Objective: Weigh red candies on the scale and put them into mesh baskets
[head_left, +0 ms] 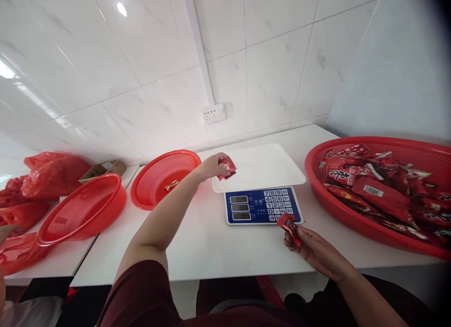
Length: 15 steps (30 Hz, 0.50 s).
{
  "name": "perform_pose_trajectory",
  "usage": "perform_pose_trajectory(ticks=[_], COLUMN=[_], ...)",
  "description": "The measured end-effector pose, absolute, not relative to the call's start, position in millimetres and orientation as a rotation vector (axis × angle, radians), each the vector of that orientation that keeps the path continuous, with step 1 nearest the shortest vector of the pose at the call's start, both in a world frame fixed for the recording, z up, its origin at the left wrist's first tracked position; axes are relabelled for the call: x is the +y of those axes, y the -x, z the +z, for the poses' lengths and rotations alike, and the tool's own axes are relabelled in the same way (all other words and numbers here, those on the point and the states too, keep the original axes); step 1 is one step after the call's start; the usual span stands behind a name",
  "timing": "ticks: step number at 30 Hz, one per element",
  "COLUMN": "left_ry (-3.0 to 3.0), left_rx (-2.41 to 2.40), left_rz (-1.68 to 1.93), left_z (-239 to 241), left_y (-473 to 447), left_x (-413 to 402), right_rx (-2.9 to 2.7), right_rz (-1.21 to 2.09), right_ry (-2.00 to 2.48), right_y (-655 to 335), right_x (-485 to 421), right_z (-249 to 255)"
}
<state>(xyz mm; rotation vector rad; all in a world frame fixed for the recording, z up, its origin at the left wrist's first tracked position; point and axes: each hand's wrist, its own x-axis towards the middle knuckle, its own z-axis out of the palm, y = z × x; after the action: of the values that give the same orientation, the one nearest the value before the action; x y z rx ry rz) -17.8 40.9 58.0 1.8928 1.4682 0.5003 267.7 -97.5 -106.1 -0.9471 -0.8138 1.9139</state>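
My left hand [212,166] reaches forward and is closed on a small red packet [227,167], held at the left edge of the white pan of a blue-faced weighing scale [262,206]. My right hand [310,245] rests near the table's front edge, just right of the scale's keypad, fingers pinched on another red packet [289,226]. A large red basket [352,214] at the right holds several red snack packets [373,190].
A red mesh basket [155,176] with one small wrapped item stands left of the scale. Another red basket [82,209] tilts on the neighbouring table, with red plastic bags [49,176] and a cardboard box [102,169] behind. A wall socket [213,113] sits above the scale.
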Motion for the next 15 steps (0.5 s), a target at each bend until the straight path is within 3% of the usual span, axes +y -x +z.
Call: perform_pose_trajectory(ticks=[8,15], left_ry=[-1.902,-1.794], left_rx=[1.879,2.32], left_rz=[0.679,0.492], left_z=[88.1,52.1], left_y=[80.5,134.6], left_x=[16.7,2.2], right_rx=[-0.831,-0.888], right_rz=[1.909,1.887], right_ry=[0.96,0.985], right_y=[-267.0,-264.8], right_x=[-96.2,-101.0], right_z=[-107.7,-103.5])
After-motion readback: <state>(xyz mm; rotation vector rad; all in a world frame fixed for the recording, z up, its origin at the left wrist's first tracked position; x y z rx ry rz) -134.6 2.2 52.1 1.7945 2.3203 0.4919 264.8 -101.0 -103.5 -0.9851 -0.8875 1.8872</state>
